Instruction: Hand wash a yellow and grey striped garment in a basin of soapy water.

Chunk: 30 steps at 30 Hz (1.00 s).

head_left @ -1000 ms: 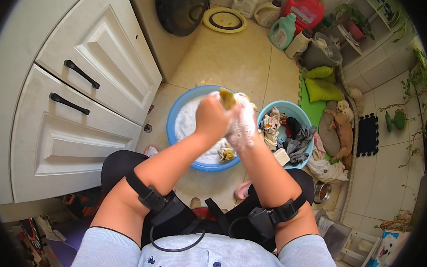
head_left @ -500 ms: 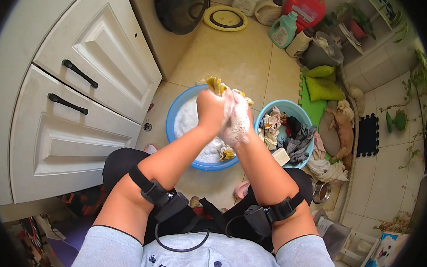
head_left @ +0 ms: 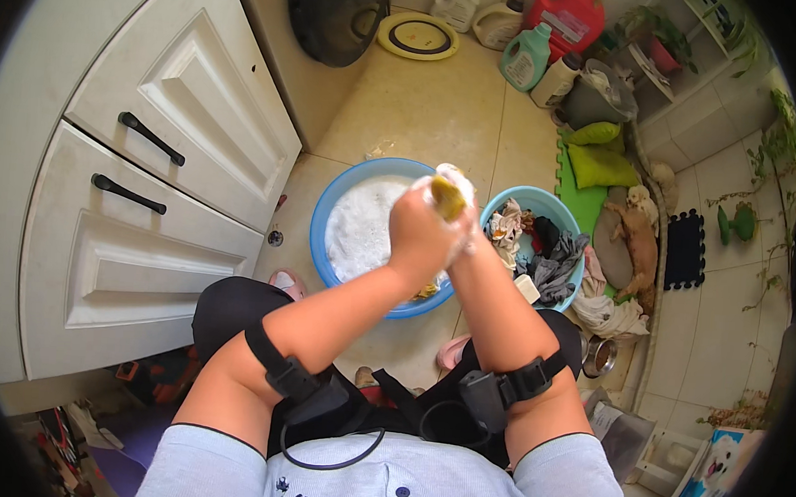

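Observation:
A soapy mustard-yellow cloth is bunched between my two hands, above the right side of a blue basin filled with white suds. My left hand is closed round the cloth. Pressed up against it from the right, my right hand is also closed on the cloth; foam and the left hand hide most of its fingers. More of the yellow cloth hangs below the hands at the basin's near right rim.
Beside the basin stands a light-blue tub of clothes, with a pale soap bar at its near edge. Detergent bottles line the far wall. A brown dog lies at right, near a metal bowl. White cabinets flank the left.
Both hands have shifted to the right with the cloth, my left wrist turning over it. The suds at the basin's left and middle are more exposed now.

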{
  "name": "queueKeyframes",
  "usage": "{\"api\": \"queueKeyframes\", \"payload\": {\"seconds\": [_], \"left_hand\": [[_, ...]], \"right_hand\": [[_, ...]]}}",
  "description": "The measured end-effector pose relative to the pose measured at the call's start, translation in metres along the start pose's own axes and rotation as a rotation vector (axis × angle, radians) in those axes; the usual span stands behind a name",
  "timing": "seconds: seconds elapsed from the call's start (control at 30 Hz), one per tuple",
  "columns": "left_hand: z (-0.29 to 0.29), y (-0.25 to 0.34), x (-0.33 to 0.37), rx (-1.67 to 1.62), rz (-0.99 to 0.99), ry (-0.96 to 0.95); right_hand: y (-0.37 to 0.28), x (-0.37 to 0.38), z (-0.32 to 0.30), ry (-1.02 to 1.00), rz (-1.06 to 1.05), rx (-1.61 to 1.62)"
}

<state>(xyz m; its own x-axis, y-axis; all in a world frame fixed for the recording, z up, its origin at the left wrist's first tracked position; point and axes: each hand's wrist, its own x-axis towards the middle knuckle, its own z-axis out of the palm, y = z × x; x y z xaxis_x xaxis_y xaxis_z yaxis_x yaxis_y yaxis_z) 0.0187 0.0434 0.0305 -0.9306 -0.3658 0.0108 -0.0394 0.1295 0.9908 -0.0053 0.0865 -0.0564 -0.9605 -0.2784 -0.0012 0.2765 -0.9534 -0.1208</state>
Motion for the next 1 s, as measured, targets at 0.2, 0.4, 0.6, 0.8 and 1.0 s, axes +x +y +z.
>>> {"api": "queueKeyframes", "payload": {"seconds": [0.2, 0.4, 0.6, 0.8, 1.0], "left_hand": [[-0.032, -0.032, 0.043, -0.066, -0.014, -0.089], [-0.019, -0.023, 0.018, 0.096, 0.291, -0.094], [-0.026, -0.051, 0.045, -0.143, -0.045, -0.030], [-0.028, -0.050, 0.047, 0.009, 0.105, -0.036], [-0.044, -0.027, 0.060, -0.256, -0.036, -0.179]], "right_hand": [[0.024, 0.002, 0.059, 0.508, 0.116, -0.463], [0.010, 0.001, 0.031, 0.238, -0.053, -0.365], [0.014, -0.003, 0.047, 0.452, 0.172, -0.585], [0.024, 0.002, 0.055, 0.636, 0.033, -0.543], [0.000, -0.005, 0.072, 0.446, -0.001, -0.548]]}}
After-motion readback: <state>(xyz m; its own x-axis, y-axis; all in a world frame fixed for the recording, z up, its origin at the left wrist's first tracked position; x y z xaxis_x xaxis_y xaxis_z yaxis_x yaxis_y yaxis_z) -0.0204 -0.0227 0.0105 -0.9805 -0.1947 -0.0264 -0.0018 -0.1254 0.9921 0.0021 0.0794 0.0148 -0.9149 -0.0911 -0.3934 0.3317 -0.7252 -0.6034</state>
